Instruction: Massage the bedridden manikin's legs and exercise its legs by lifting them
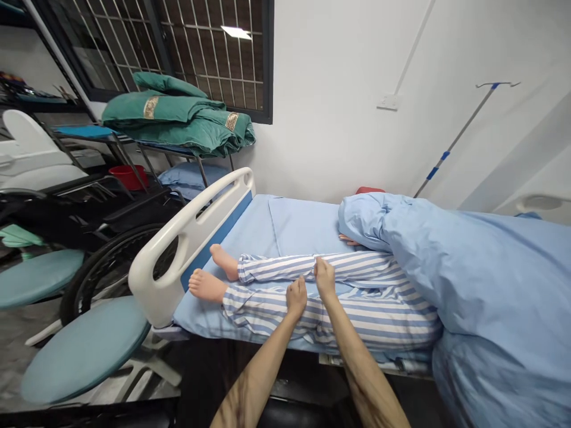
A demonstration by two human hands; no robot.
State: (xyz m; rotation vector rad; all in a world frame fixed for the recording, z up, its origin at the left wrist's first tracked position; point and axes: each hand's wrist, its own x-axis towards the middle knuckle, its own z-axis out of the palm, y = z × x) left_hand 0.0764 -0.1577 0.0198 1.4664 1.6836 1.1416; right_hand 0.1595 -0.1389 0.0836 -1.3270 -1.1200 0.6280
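From the head camera, both bare forearms reach in from the bottom edge over the side of a hospital bed. The left hand lies on the near leg of a nursing manikin, its fingers drawn narrow against the cloth; whether they grip it, I cannot tell. The right hand is just beside it, its fingers pinched narrowly on the far trouser leg. Those trousers are soft blue-and-white striped cotton, creased across the shins, and the smooth, rubbery bare feet stick out near the footboard, a curved white plastic panel with long slotted handholds.

The manikin lies on a plain blue sheet, its upper body under a bulky, rumpled pale-blue quilt that spills over the far side of the frame. A small flesh-toned shape shows beneath the quilt's edge.

Beyond the footboard, in the way of the left side, stand a black wheelchair with a spoked wheel and two round teal padded seats. Behind them, folded green cloth bundles sit on a metal rack below a grilled window, with a red basin and a blue pillow underneath. A slim IV pole leans against the white wall.
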